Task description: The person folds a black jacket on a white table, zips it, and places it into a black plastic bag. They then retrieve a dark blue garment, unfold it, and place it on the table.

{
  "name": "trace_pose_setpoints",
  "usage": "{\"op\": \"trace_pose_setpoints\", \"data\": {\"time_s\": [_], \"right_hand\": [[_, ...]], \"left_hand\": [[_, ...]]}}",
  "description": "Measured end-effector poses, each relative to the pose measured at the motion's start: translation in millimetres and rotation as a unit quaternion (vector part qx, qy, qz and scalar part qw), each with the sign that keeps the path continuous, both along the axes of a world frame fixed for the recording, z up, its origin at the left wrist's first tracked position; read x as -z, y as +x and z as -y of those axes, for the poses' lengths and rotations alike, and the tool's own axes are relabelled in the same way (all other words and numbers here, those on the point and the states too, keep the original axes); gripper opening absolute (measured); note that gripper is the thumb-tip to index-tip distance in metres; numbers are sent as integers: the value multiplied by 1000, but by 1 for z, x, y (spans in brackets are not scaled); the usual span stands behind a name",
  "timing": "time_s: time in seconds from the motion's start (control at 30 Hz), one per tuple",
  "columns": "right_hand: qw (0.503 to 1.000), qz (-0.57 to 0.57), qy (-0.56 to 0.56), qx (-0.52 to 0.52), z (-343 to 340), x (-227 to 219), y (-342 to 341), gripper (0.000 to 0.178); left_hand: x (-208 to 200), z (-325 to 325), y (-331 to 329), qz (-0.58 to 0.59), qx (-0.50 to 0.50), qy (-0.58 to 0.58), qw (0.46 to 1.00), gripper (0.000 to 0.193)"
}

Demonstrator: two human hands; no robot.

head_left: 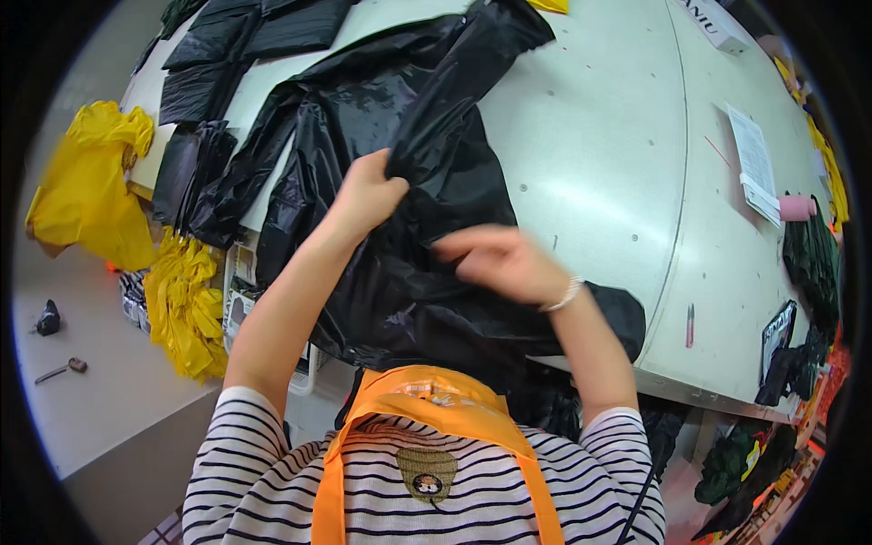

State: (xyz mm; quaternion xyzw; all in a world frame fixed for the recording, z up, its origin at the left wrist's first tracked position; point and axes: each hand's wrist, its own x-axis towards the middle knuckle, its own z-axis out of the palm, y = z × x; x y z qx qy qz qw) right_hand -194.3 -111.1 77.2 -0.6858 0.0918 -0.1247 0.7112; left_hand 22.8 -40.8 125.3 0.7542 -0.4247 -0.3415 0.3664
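Note:
A glossy black garment (468,173), which looks like a raincoat, lies spread over the near part of the pale table and hangs over its front edge. One long sleeve (454,73) reaches away toward the far side; another part extends to the right. My left hand (371,193) is closed on a fold of the black cloth near the middle. Just right of it, my right hand (509,263) hovers over or touches the garment, blurred by motion. Its fingers point left and look apart, with nothing visible in them.
Folded black packets (295,27) lie at the far left. Yellow garments (95,195) and a yellow bundle (184,304) hang off the left edge. To the right are a pen (690,325), papers (752,154), a pink thread cone (797,208) and a white box (713,24).

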Motion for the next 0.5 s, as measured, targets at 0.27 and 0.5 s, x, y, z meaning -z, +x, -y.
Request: {"op": "trace_pose_setpoints", "data": {"time_s": [0.27,0.5], "right_hand": [[913,-216,-3,346,22,150,33,32],[872,-184,140,431,-59,159,11,34]], "left_hand": [[-158,-204,-25,-170,-189,-317,914,49],[-178,-288,-9,88,-185,-495,844,64]]}}
